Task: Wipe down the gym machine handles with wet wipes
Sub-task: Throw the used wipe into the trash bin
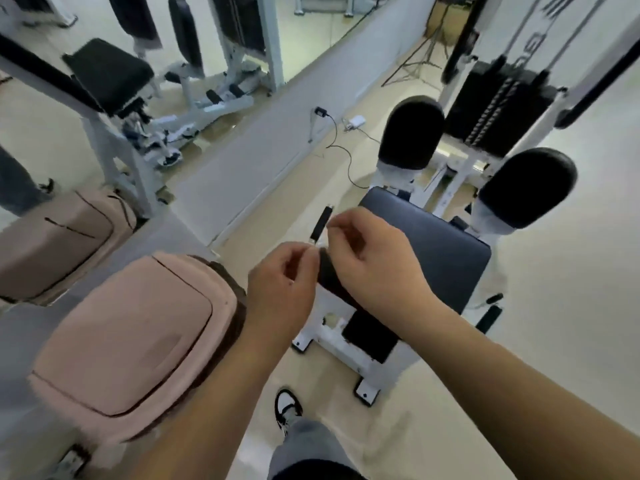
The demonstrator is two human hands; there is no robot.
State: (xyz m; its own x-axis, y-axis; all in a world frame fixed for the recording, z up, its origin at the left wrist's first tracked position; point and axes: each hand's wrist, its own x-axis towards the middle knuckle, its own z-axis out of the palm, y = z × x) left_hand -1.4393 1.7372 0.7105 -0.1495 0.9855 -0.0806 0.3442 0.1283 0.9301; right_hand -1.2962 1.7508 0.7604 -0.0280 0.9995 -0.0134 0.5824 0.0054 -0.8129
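My left hand (pixel 284 282) and my right hand (pixel 374 258) meet in front of me, above the left edge of the dark blue seat (pixel 440 247). On both hands the fingers are curled and the fingertips pinch together. Only a small pale bit of what looks like a wet wipe (pixel 320 243) shows between them, and it is blurred. Just beyond the fingertips a short black handle (pixel 322 221) sticks up at the seat's left side. A dark padded part (pixel 327 275) lies between and under my hands. A second black handle (pixel 491 315) is at the seat's right side.
Two black roller pads (pixel 412 129) (pixel 526 187) and a weight stack (pixel 495 109) stand behind the seat. A pink padded bench (pixel 131 334) is close on my left. The white frame foot (pixel 363 393) lies near my shoe (pixel 287 407). A cable (pixel 341 147) runs across the floor.
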